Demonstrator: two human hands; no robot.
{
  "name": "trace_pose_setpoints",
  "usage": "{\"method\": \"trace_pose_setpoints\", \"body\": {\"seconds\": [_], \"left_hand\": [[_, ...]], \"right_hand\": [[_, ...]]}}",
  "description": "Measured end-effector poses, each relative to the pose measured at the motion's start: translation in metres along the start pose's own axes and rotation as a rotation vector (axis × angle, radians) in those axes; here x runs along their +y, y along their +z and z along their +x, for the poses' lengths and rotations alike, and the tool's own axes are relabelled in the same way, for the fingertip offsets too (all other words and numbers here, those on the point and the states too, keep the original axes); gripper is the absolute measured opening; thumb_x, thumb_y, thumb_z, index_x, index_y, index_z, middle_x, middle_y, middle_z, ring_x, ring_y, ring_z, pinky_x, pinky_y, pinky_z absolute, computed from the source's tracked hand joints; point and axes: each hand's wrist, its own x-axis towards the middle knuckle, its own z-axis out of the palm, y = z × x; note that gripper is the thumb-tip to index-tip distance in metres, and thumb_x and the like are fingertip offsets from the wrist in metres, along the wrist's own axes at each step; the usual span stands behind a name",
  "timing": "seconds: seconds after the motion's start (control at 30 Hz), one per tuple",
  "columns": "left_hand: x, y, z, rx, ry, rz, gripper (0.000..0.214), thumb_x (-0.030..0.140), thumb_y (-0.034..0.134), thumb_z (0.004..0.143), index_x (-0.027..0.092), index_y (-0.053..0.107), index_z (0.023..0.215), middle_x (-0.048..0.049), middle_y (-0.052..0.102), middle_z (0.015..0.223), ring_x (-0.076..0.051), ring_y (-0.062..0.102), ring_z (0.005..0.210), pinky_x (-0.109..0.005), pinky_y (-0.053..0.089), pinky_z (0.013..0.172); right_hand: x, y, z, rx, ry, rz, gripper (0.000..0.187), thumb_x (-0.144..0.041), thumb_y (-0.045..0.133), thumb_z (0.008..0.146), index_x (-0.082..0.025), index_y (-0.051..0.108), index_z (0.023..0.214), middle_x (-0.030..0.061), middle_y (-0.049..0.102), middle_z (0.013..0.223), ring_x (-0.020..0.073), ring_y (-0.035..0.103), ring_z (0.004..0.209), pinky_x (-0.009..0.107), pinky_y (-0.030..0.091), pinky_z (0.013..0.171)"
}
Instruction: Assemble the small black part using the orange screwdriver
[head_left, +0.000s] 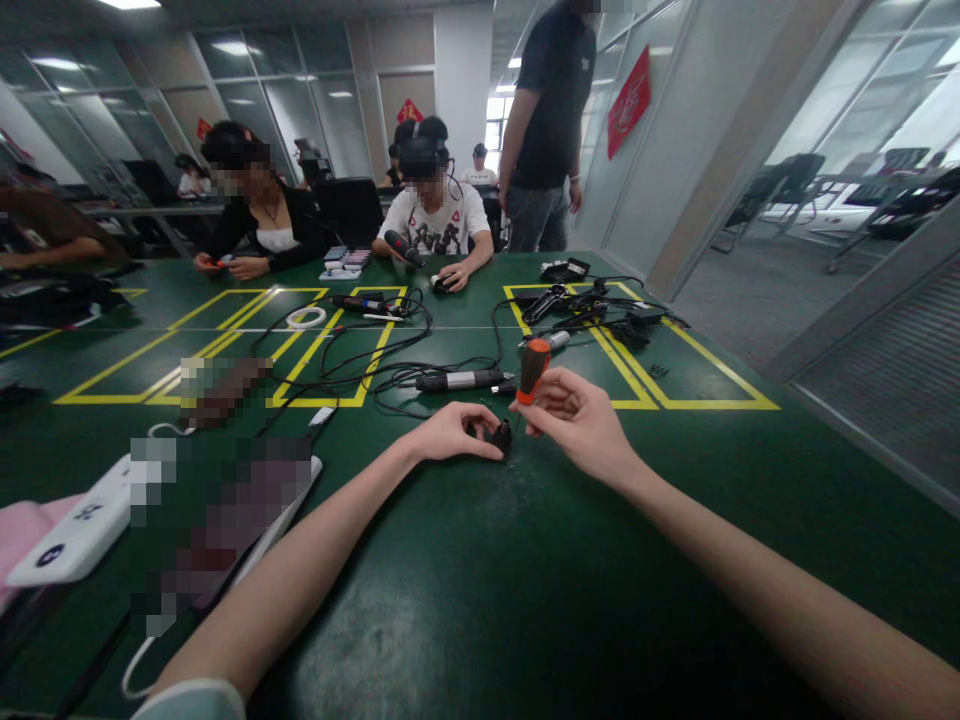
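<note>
My left hand [450, 432] rests on the green table [525, 560] with its fingers pinched on a small black part [501, 437]. My right hand [577, 415] is closed round an orange-handled screwdriver [533, 366], held upright with its tip pointing down at the black part. The two hands almost touch at the table's middle.
Behind my hands lie a black and silver cylindrical tool [461, 380], tangled black cables [375, 350] and more dark tools [592, 305] inside yellow taped boxes. A white device [75, 530] sits at the left. Two seated people [435, 215] work across the table; one person stands behind.
</note>
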Motion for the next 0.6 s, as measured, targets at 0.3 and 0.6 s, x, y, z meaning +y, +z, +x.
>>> {"method": "trace_pose_setpoints", "body": {"seconds": [0.3, 0.6], "left_hand": [[-0.0019, -0.0004, 0.0004, -0.002, -0.004, -0.001, 0.049, 0.041, 0.094, 0.058, 0.015, 0.076, 0.096, 0.0016, 0.067, 0.076, -0.012, 0.057, 0.068, -0.026, 0.042, 0.068], [-0.0011, -0.0004, 0.0003, -0.007, 0.000, -0.002, 0.048, 0.040, 0.093, 0.059, 0.015, 0.075, 0.095, 0.0008, 0.069, 0.079, -0.012, 0.057, 0.069, -0.026, 0.042, 0.068]], "right_hand": [[0.0038, -0.0007, 0.0007, -0.008, -0.012, 0.006, 0.041, -0.050, 0.081, 0.078, -0.021, 0.062, 0.101, 0.0025, 0.074, 0.077, 0.0151, 0.064, 0.056, 0.033, 0.058, 0.056], [-0.0009, -0.0017, 0.0000, -0.069, 0.027, 0.003, 0.036, -0.048, 0.079, 0.080, -0.019, 0.064, 0.096, 0.0063, 0.076, 0.083, 0.0150, 0.063, 0.058, 0.033, 0.056, 0.058]]}}
